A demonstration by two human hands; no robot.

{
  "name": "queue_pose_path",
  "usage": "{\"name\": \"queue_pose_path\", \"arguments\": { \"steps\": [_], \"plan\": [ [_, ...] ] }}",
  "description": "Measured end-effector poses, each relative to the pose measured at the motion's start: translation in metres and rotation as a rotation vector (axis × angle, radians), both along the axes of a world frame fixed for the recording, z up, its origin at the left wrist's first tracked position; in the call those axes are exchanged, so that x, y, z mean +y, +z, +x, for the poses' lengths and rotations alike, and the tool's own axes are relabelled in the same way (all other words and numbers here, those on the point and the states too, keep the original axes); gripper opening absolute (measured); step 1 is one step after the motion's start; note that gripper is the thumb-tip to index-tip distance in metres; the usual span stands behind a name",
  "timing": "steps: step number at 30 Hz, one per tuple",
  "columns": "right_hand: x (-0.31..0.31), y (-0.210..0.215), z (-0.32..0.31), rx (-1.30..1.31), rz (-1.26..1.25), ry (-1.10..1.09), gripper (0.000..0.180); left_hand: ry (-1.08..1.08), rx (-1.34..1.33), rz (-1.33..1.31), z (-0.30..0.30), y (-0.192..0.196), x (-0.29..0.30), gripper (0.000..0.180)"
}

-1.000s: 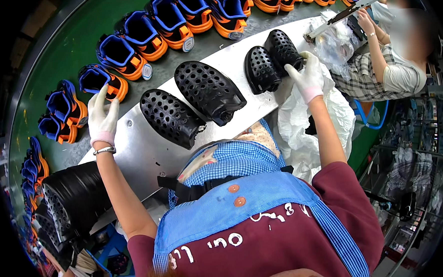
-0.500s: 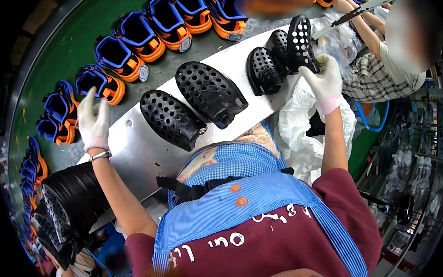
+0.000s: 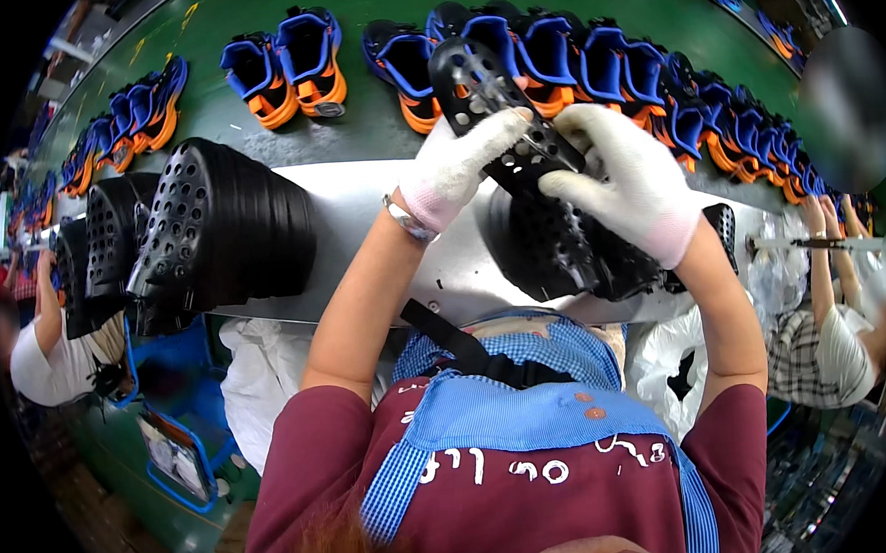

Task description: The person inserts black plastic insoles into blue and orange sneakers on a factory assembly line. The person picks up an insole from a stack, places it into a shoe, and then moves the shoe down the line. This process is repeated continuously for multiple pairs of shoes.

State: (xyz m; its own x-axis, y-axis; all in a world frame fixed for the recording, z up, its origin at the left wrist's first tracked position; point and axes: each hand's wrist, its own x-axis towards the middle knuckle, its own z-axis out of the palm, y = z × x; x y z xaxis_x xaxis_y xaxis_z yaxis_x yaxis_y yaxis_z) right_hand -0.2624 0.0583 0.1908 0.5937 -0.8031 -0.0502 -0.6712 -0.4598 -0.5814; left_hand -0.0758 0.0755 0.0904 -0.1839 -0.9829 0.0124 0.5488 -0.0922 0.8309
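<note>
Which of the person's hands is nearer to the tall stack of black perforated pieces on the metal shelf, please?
Left. The left hand is beside the stack of black perforated pieces; the right hand is farther away, beyond it.

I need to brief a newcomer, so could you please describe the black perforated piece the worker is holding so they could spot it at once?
Start at the long silver metal workbench running beside the green conveyor belt. Just above its middle, the left hand and right hand, both in white gloves, hold one black perforated shoe upper. Unlike the stacked black uppers on the bench, it is single and lifted.
</note>
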Motion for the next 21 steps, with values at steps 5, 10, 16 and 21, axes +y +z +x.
{"name": "queue_pose_path", "arguments": {
  "steps": [5, 10, 16, 21],
  "plan": [
    [-0.014, -0.028, 0.041, 0.178, -0.283, 0.120, 0.041, 0.108, 0.116, 0.048, 0.027, -0.029, -0.008, 0.036],
    [-0.040, -0.040, 0.071, 0.077, -0.183, 0.037, 0.036, 0.129, 0.169, 0.252, 0.041, -0.033, -0.021, 0.042],
    [-0.086, -0.037, 0.086, 0.062, 0.167, -0.028, 0.042, 0.215, -0.456, 0.228, 0.069, -0.040, -0.029, 0.046],
    [-0.144, -0.034, 0.107, 0.353, 0.217, 0.124, 0.055, 0.742, -1.240, -0.378, 0.069, -0.082, -0.030, 0.040]
  ]
}}
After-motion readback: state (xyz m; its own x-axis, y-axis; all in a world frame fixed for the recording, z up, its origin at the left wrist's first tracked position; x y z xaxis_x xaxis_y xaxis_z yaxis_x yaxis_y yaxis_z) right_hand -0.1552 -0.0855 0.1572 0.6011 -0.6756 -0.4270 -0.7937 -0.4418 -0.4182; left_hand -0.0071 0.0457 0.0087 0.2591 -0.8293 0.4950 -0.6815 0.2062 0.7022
